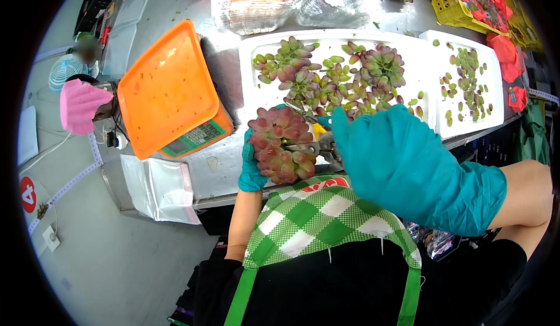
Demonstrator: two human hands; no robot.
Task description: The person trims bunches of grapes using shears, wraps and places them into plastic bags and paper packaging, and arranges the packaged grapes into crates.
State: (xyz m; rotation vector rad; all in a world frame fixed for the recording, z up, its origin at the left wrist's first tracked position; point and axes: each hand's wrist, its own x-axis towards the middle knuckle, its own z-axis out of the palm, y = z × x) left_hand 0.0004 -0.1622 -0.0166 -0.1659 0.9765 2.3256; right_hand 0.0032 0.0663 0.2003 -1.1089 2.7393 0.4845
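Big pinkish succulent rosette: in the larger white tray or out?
Out. The left hand holds the rosette beyond the near edge of the larger white tray, between it and the checked apron.

White 4 on round red sign (27,194), red apron print (325,184) illegible

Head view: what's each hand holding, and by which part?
Left hand: the big reddish succulent, around its left edge; any stem grip is hidden. Right hand: metal scissors, by the handle end, mostly hidden.
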